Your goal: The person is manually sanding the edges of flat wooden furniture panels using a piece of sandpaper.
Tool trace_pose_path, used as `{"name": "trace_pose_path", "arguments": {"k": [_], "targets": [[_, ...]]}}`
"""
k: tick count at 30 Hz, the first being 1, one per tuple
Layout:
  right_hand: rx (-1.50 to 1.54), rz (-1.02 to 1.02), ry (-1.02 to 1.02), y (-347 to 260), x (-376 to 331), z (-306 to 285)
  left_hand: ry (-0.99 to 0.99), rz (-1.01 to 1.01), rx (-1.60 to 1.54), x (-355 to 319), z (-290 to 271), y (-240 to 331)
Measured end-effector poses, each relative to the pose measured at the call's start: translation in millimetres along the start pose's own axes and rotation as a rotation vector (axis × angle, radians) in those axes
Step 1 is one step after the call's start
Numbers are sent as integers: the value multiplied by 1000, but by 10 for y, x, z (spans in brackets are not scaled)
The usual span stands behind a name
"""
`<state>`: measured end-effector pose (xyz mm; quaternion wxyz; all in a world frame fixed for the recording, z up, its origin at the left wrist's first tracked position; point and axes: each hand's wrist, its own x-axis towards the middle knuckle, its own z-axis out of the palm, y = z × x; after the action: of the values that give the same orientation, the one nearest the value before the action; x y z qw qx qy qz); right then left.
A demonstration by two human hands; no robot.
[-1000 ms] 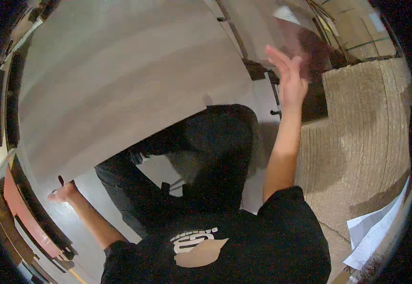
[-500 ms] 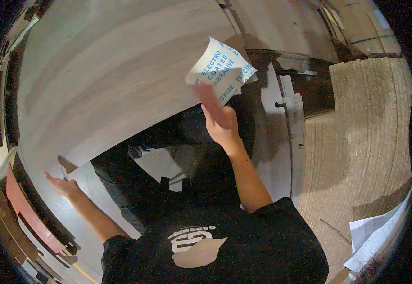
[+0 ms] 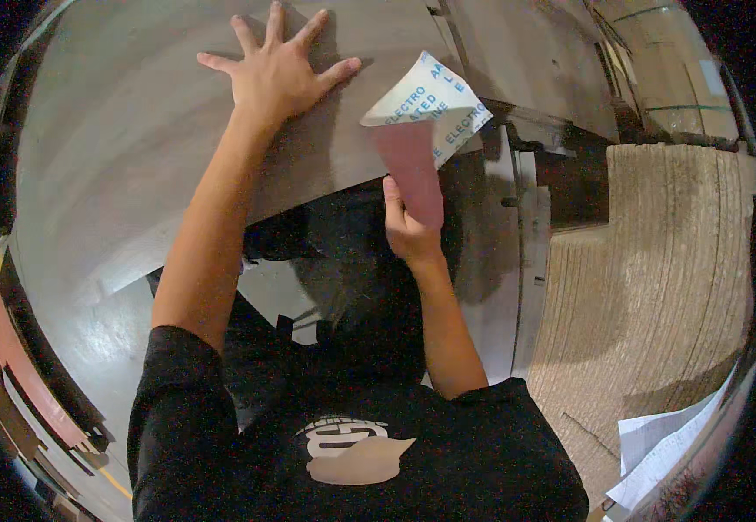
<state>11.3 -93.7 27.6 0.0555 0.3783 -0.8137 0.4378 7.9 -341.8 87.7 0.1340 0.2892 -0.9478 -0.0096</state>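
Observation:
A large grey-brown flat panel stretches across the far side in front of me. My left hand rests on its upper middle, palm down, with the fingers spread wide and nothing under them that I can see. To the right, my right hand is closed around the lower end of a sheet of sandpaper. The sheet is curled, so its reddish-brown grit face shows below and its white backing with blue print shows above. The sandpaper is raised near the panel's right part; I cannot tell whether it touches.
At the right stands a tall stack of brown boards, with white paper sheets lying on its near end. Pale upright boards stand between it and me. A reddish board lies among others at the left.
My left hand has swung from the panel's lower left corner up onto its surface. The right hand still holds the sandpaper and has shifted only slightly, with more of the grit face visible.

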Motion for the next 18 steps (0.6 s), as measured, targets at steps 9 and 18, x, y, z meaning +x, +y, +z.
{"name": "trace_pose_path", "arguments": {"k": [9, 18], "targets": [[-101, 89, -8, -85, -199, -99, -236, -83, -51, 27, -492, 112], [-33, 290, 89, -379, -567, -572, -356, -82, -52, 81, -364, 66]]}}
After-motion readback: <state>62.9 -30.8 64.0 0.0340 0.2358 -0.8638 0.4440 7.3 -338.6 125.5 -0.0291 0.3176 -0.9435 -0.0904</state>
